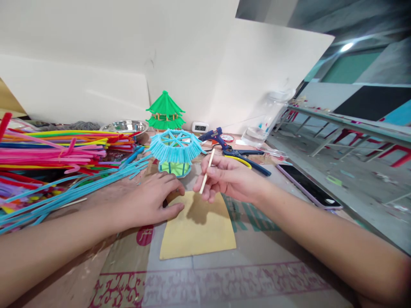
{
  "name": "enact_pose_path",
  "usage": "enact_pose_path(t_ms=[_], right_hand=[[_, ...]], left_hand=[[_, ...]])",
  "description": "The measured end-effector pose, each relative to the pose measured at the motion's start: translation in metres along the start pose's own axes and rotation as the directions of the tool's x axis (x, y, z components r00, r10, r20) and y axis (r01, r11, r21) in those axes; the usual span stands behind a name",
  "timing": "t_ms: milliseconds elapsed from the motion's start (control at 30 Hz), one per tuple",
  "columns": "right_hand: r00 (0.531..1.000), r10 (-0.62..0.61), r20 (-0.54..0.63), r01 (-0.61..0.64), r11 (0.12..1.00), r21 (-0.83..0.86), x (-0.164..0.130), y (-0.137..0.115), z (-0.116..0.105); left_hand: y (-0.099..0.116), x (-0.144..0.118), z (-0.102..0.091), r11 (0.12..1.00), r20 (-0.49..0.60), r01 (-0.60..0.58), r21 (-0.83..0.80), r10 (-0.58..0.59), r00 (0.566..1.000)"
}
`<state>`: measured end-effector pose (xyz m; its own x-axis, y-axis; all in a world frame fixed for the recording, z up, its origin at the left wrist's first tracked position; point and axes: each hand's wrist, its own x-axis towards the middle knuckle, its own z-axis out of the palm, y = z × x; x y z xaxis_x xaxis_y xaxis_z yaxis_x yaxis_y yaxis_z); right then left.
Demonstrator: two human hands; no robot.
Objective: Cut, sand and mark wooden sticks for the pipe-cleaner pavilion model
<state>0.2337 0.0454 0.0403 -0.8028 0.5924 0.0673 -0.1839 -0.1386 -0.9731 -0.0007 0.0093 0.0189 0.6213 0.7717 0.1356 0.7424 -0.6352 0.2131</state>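
Two bare hands work at a table covered with printed cardboard. The right hand is raised just above the surface, its fingertips pinched around the lower part of a thin wooden stick, which tilts up and away towards a blue pipe-cleaner pavilion roof. The stick's upper end lies near the roof's right edge; whether it touches is hard to tell. The left hand lies palm down on the table, fingers loosely together and stretched forward, the thumb resting on the top left corner of a yellow paper sheet. Its fingertips are just in front of the light green base that stands under the blue roof.

Behind the blue model stands a finished green pipe-cleaner pavilion, against a white board. To the left lies a big heap of coloured pipe cleaners, with loose blue ones fanned out beside the left forearm. A steel bowl sits behind the heap. To the right of the model lie a blue hot glue gun and blue-handled pliers. A smartphone lies face up near the table's right edge.
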Motion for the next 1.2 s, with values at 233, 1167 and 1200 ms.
enact_pose_path(t_ms=[233,1167,1200], right_hand=[[0.999,-0.018,-0.027,0.006,0.915,-0.404,-0.001,0.011,0.018],[1.0,0.009,0.024,0.009,0.75,-0.662,-0.009,-0.009,0.021],[0.998,-0.064,-0.005,0.038,0.65,-0.759,-0.008,-0.007,0.019]], left_hand=[[-0.003,0.0,0.007,0.999,-0.042,-0.029,-0.034,0.028,0.999],[-0.001,-0.001,-0.001,0.995,0.018,-0.094,0.032,0.094,0.995],[0.0,-0.001,-0.003,0.996,0.037,-0.09,0.025,0.089,0.995]])
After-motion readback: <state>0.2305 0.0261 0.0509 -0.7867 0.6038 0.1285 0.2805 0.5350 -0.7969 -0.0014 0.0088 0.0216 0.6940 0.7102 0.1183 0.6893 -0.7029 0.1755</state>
